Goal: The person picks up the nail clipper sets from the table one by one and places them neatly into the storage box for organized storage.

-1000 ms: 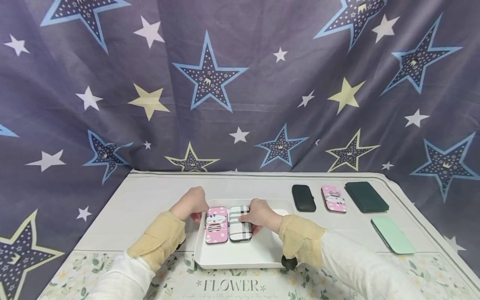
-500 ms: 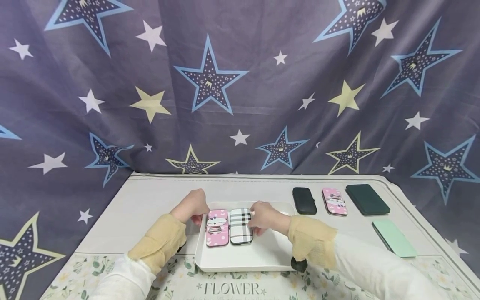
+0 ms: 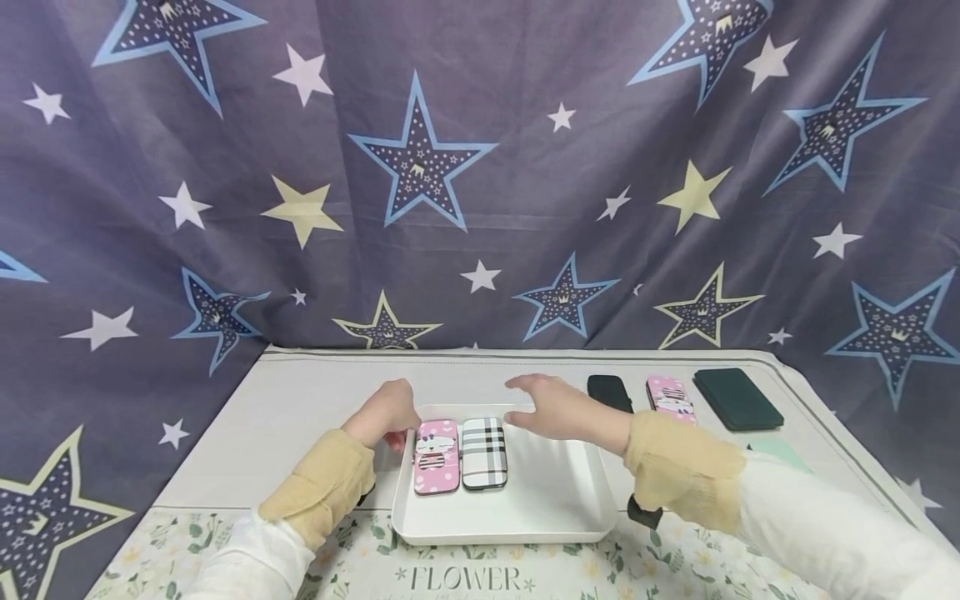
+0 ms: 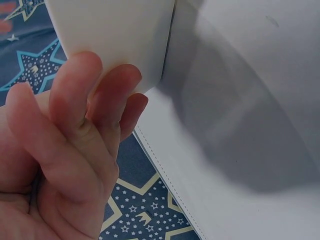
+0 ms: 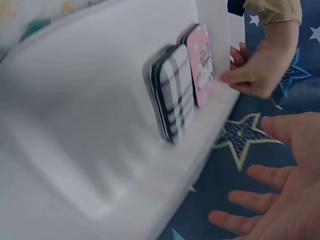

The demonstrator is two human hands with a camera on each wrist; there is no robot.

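Note:
A pink case (image 3: 436, 457) with a cartoon animal and white dots lies at the left inside the white tray (image 3: 555, 533). Beside it lies a black-and-white plaid case (image 3: 484, 452); both are small, flat and closed. My left hand (image 3: 386, 412) grips the tray's left rim, its fingers (image 4: 75, 85) against the outer wall. Over the tray's back right part hovers my right hand (image 3: 558, 408), fingers spread and holding nothing. In the right wrist view, the plaid case (image 5: 174, 92) sits apart from this right hand (image 5: 285, 185).
Right of the tray lie a black case (image 3: 609, 392), another pink case (image 3: 670, 398), a dark green case (image 3: 738, 400) and a mint green case (image 3: 780, 452). My right arm partly covers some of them. A starry curtain (image 3: 480, 208) hangs behind the table.
My right hand has let go of the plaid case and moved right and up, its fingers opening. The plaid case stays beside the pink one. My left hand stays at the tray rim.

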